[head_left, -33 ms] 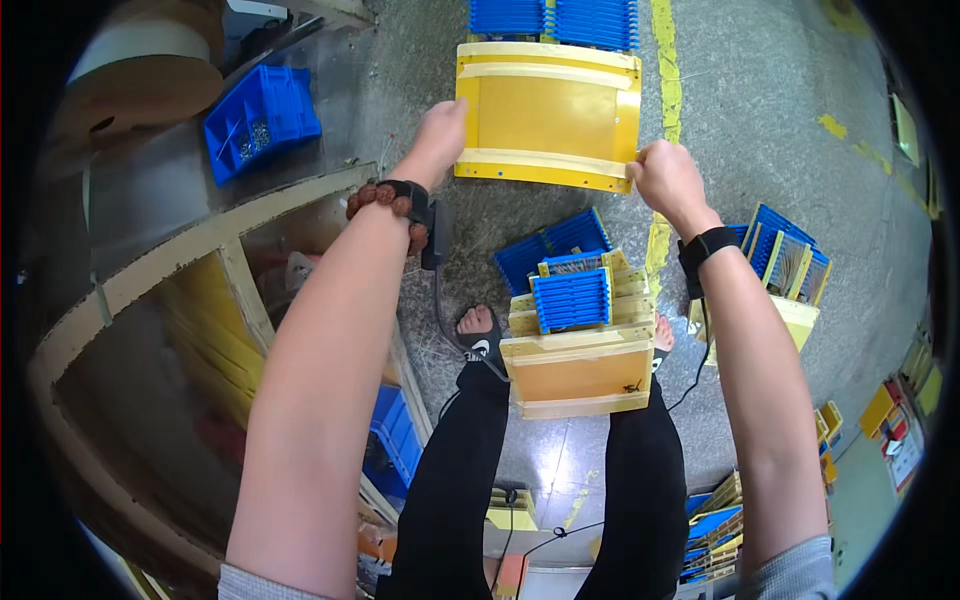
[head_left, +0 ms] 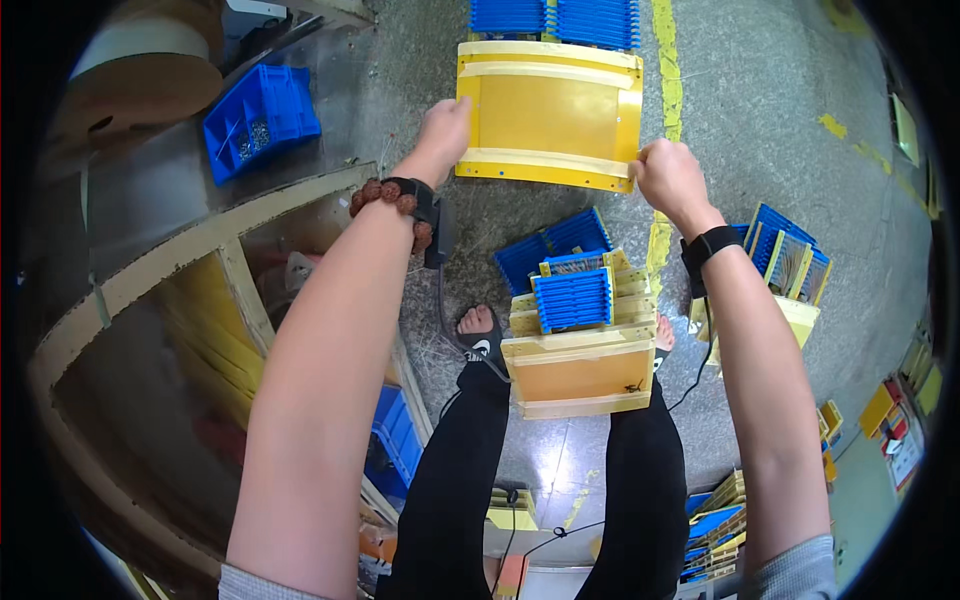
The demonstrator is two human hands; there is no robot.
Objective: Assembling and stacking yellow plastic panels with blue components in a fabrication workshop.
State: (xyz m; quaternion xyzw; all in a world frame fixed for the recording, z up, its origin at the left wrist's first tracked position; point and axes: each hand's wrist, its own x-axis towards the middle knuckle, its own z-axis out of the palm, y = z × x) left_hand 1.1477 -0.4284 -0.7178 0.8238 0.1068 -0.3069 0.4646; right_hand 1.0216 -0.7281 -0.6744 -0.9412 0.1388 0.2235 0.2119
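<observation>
A yellow flat panel (head_left: 548, 110) with pale strips along its near and far edges is at the top of the head view. At its left edge, my left hand (head_left: 443, 138) is closed with the fingers partly hidden behind the panel. My right hand (head_left: 668, 178) is a fist gripping the panel's near right corner. Slatted blue pieces (head_left: 555, 18) adjoin the panel's far edge. Between my feet and the panel stands a yellow-framed assembly (head_left: 580, 370), which carries a blue finned block (head_left: 572, 300).
A blue bin (head_left: 262, 120) with small metal parts sits at upper left, beyond a wooden-edged bench (head_left: 215, 225). Another blue-and-yellow assembly (head_left: 790, 260) is on the floor beside my right forearm. Dark cables run down from both wrists. A yellow line (head_left: 668, 70) marks the floor.
</observation>
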